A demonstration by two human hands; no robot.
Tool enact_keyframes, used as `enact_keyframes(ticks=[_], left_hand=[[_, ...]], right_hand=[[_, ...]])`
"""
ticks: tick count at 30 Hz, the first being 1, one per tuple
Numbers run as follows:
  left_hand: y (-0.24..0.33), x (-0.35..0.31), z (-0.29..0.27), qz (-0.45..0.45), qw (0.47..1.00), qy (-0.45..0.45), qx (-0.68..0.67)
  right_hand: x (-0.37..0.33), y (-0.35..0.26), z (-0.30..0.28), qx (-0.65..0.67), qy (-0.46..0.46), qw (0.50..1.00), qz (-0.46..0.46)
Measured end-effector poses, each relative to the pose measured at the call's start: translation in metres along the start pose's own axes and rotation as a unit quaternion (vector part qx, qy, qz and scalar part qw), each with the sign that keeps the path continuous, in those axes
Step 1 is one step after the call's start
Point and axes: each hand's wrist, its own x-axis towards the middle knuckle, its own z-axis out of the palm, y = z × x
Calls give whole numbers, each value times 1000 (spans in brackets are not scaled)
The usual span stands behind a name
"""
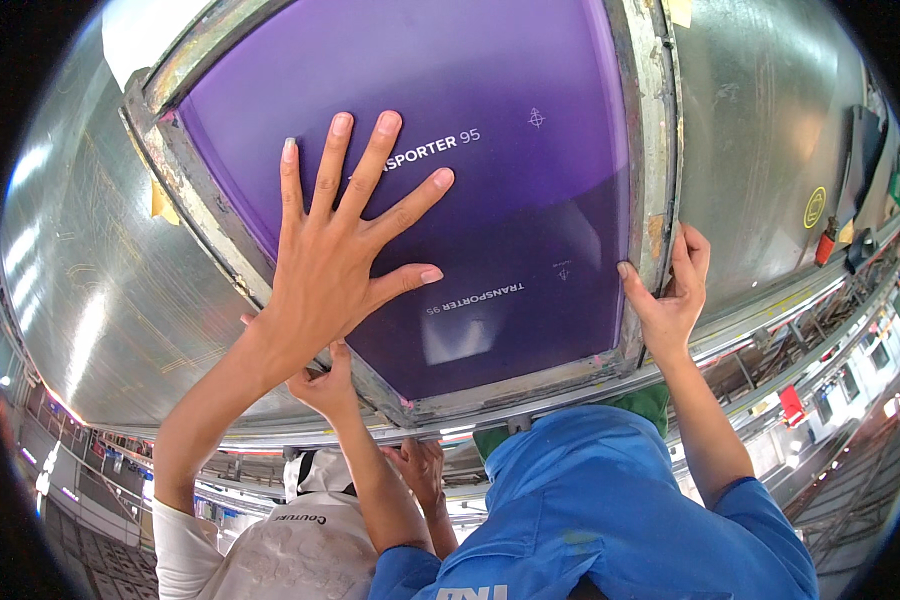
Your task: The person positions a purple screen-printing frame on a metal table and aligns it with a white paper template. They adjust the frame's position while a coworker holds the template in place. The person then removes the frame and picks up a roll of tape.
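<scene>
A screen printing frame [653,180] lies in front of me, its worn metal rails around a purple mesh [500,230] with small pale lettering and registration marks. My left hand [327,388] grips the frame's left rail near its close corner, partly hidden below a co-worker's forearm. On the right rail, my right hand [673,292] is closed, thumb on the inner edge and fingers around the outer side. A co-worker's spread hand [340,235] rests on the mesh. That person's other hand [420,470] is beside my left forearm.
Shiny metal table surface [760,130] extends on both sides of the frame. A red-handled tool [827,243] and dark items lie at the far right. The co-worker in a white shirt [300,550] stands close on my left. A metal rail runs along the table's near edge.
</scene>
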Motion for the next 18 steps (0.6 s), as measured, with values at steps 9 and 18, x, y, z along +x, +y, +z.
enact_keyframes(ticks=[9,18], left_hand=[[1,1,-3,-1,1000,2,-7],[17,-80,-3,-168,959,190,-123]], right_hand=[[-2,3,2,-5,10,1000,-4],[2,5,-3,-41,-25,998,-51]])
